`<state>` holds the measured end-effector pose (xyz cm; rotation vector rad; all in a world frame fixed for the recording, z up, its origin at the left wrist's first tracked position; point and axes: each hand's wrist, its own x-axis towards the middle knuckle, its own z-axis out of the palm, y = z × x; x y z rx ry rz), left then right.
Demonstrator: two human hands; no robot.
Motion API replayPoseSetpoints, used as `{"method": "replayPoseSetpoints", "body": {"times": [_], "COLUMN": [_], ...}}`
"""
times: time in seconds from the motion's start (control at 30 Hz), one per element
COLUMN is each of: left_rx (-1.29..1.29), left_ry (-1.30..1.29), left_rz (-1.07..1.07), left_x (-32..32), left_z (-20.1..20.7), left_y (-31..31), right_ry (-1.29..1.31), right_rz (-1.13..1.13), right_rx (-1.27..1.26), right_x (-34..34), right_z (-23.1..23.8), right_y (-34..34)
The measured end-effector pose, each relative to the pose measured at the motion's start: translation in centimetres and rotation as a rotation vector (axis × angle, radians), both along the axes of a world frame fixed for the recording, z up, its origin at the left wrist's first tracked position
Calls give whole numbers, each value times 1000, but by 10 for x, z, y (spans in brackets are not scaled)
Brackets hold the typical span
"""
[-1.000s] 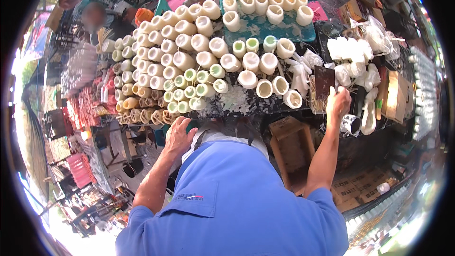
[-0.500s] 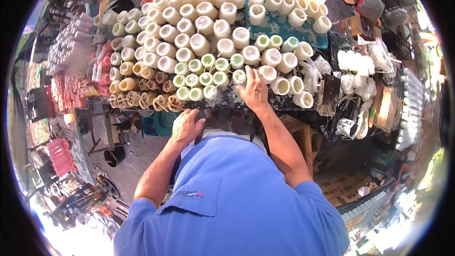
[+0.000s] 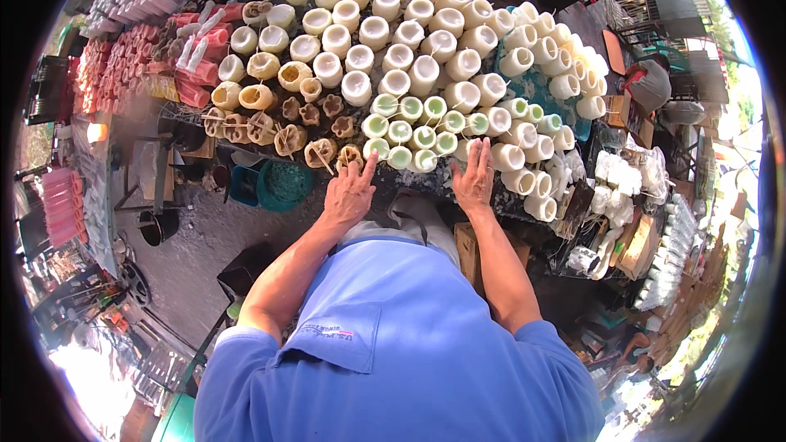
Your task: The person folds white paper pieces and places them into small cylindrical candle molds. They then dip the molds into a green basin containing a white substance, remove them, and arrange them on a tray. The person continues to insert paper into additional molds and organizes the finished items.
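My left hand [image 3: 350,190] rests flat on the near edge of a table [image 3: 426,182], fingers spread, index tip beside a small green-and-white candle [image 3: 377,148]. My right hand [image 3: 474,178] lies flat too, fingers apart, touching the table edge next to the green candles [image 3: 423,160] and a large white hollow candle [image 3: 507,156]. Neither hand holds anything. Many cream cylindrical candles [image 3: 376,32] fill the table behind. Brown flower-shaped candles [image 3: 320,151] stand to the left of my left hand.
Red and pink candles [image 3: 189,92] lie at the table's left end. A teal basket [image 3: 283,184] and a black pot [image 3: 158,226] sit on the ground below left. White wax figures [image 3: 620,177] and boxes crowd the right. A wooden stool [image 3: 468,245] stands under the table.
My right hand came down from the white candles to the table edge. My left hand reached forward to the green candles. The view swung left over the table.
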<state>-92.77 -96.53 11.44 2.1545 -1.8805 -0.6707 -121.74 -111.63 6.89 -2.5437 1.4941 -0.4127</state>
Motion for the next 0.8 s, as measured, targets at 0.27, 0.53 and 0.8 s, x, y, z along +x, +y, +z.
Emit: {"method": "replayPoseSetpoints", "body": {"times": [0.27, 0.53, 0.8], "left_rx": [-47, -86, -82], "left_ry": [16, -37, -32], "left_rz": [12, 46, 159], "left_x": [0, -13, -31], "left_z": [2, 5, 9], "left_y": [-4, -4, 3], "right_ry": [46, -13, -68], "right_rz": [9, 38, 114], "right_rx": [6, 49, 36], "right_x": [3, -17, -39], "right_z": [5, 1, -1], "right_y": [1, 1, -8]}}
